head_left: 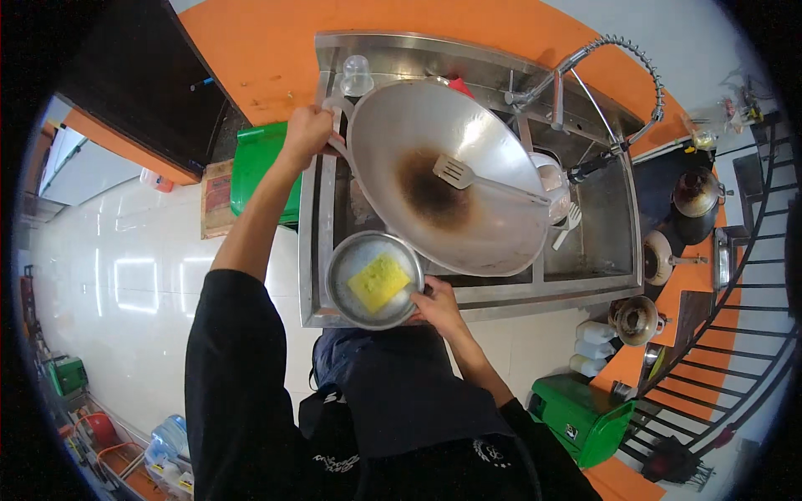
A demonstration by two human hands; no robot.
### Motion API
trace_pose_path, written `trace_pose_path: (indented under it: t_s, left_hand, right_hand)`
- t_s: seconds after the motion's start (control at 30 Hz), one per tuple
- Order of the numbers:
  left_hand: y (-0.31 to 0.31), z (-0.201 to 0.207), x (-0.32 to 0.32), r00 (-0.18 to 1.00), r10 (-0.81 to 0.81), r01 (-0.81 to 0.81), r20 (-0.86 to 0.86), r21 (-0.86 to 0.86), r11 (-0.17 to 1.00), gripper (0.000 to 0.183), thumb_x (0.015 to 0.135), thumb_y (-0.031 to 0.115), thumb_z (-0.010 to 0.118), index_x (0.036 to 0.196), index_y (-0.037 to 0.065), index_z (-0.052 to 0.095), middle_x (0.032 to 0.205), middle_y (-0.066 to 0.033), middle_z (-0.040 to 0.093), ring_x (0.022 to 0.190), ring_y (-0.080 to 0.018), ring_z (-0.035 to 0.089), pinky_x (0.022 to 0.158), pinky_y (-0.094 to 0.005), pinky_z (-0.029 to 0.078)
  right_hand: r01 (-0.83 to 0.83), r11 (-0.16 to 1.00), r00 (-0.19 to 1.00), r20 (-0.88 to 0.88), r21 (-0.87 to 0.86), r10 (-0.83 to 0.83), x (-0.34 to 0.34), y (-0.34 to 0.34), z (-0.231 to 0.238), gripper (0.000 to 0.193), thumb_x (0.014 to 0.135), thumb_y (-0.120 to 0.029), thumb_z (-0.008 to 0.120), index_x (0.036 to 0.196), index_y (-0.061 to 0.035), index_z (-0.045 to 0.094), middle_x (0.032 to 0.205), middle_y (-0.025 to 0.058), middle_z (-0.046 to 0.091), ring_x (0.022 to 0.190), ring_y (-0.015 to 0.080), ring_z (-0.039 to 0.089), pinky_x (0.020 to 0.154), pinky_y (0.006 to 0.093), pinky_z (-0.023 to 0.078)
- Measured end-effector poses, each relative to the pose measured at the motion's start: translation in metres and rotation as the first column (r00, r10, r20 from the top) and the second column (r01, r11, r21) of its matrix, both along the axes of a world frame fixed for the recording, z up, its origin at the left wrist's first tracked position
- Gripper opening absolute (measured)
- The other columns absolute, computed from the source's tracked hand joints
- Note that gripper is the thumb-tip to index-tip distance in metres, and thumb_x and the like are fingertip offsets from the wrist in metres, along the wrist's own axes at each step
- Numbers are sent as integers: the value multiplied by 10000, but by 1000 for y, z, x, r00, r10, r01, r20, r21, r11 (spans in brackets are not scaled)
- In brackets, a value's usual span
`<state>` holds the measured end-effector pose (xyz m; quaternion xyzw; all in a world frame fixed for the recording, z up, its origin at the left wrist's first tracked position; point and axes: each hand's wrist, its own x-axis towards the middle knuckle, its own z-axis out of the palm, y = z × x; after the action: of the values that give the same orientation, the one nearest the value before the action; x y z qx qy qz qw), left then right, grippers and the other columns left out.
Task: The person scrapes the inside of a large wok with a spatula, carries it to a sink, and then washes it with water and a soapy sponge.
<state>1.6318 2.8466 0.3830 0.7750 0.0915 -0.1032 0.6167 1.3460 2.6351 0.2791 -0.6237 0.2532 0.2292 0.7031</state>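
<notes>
Steadying seems the step: the left hand wraps its fingers round the broad grey metal wok mid-frame, the right hand pinches the round silver metal bowl, lower centre, whose yellow rectangular sponge calls for level moving.

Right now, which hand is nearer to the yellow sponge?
Right: the right hand is just right of the yellow sponge, holding the bowl's edge; the left hand is farther up, gripping the wok's handle.
</notes>
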Motion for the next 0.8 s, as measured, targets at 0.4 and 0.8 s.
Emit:
trace_pose_path:
  t_s: [0.4, 0.8]
  left_hand:
    - [44, -113, -37, 996, 85, -87, 25, 110, 990, 388, 959, 278, 498, 1129, -68, 547, 692, -154, 652, 593, -239, 673, 467, -370, 554]
    - [63, -172, -27, 997, 72, -72, 8, 180, 981, 404, 960, 328, 481, 1161, -13, 563, 679, -140, 679, 650, -223, 685, 578, -329, 516]
  right_hand:
    - [-227, 957, 972, 17, -183, 234, -24, 25, -36, 279, 845, -21, 567, 1120, 20, 589, 903, 119, 643, 717, 200, 671, 543, 334, 606]
    - [-166, 984, 985, -46, -57, 164, -14, 51, -27, 302, 845, -33, 576, 1144, 7, 590, 819, 118, 663, 638, 196, 662, 508, 320, 583]
